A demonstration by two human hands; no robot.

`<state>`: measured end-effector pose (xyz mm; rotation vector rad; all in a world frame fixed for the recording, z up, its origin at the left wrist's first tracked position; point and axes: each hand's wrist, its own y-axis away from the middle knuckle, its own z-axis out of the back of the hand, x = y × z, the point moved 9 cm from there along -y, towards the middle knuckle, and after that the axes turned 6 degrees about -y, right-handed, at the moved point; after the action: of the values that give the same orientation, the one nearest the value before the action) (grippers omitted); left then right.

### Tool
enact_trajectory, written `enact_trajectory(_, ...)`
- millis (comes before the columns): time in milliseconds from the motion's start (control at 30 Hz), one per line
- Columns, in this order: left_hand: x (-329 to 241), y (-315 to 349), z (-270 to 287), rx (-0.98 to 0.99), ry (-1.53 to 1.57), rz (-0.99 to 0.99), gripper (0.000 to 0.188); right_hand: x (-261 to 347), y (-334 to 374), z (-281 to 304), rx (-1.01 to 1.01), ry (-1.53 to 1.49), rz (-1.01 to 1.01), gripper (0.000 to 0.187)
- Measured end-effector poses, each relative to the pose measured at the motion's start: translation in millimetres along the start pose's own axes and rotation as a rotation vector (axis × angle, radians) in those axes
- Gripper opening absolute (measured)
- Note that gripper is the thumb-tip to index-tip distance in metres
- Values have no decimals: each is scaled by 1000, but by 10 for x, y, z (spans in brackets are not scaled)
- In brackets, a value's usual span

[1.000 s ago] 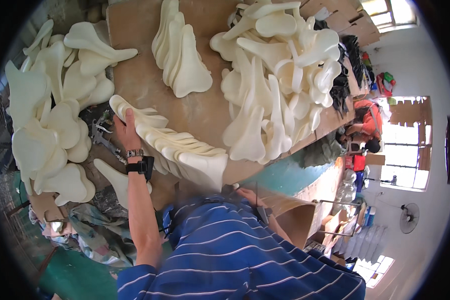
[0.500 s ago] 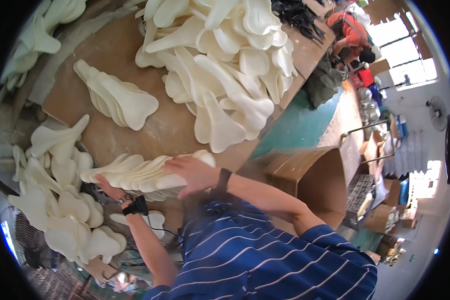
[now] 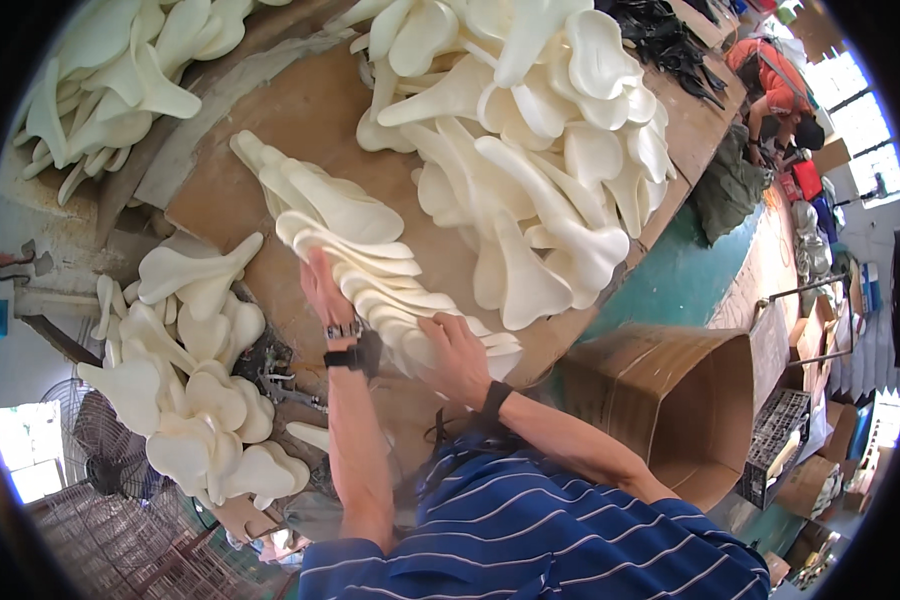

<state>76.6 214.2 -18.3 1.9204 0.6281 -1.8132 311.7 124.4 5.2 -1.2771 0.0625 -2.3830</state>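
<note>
A long row of cream bicycle-saddle-shaped pads (image 3: 390, 300) is overlapped like shingles between my two hands. My left hand (image 3: 322, 290) presses along the row's left side, its fingers partly hidden under the pads. Over the near right end curls my right hand (image 3: 455, 352), fingers bent onto the pads. The row's far end touches a smaller overlapped stack of the same pads (image 3: 335, 205) lying on the brown tabletop (image 3: 280, 100).
A big loose heap of pads (image 3: 530, 130) covers the table's far right. More pads lie in a heap at left (image 3: 210, 390) and far left (image 3: 120, 70). An open cardboard box (image 3: 620, 400) stands right; a fan (image 3: 110, 440) is lower left. A person in orange (image 3: 770, 75) bends over far right.
Both hands have carried the row of pads forward from near my body to meet the smaller stack. The row has turned from lying sideways to slanting away from me.
</note>
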Motion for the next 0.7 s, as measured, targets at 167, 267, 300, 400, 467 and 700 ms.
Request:
enact_trajectory(167,135,-268,172,27,-233,-19,73,-293,-214,-329,-114,117,-183,76)
enact_trajectory(267,287,-341,541,-55,-525,-133,71,-326,-257,-529,-28,114,-231,78)
enact_trajectory(300,343,-275,514,-63,-604,-163,70,-374,-230,-516,-12,129,-243,78)
enact_trajectory(400,384,409,420,43,-470,-33,58,-460,-113,-293,-17,102,-196,83)
enact_trajectory(467,522,762,556,74,-447,9,47,-301,-57,-79,-44,41,-130,80)
enact_trajectory(700,318,1738,241,184,-517,-6,25,-587,838,1020,-220,26,-252,46)
